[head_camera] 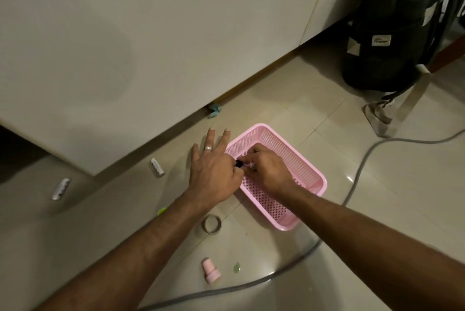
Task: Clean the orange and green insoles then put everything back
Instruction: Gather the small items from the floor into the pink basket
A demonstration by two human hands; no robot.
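A pink perforated basket [299,159] sits on the tiled floor. My right hand [268,167] is inside it, fingers curled around a small item I cannot make out. My left hand [214,169] hovers at the basket's left rim with its outer fingers spread, while thumb and forefinger pinch a small black object [238,164] that my right fingers also touch. A sliver of bright green [162,210] peeks out from under my left forearm; it may be the green insole. No orange insole is visible.
On the floor lie two white cylinders [157,167] [61,189], a tape roll [212,223], a small pink bottle [210,270] and a green blob [236,267]. A grey hose [357,179] curves round the basket. A dark backpack [387,41] stands at the back right, a white cabinet [125,58] behind.
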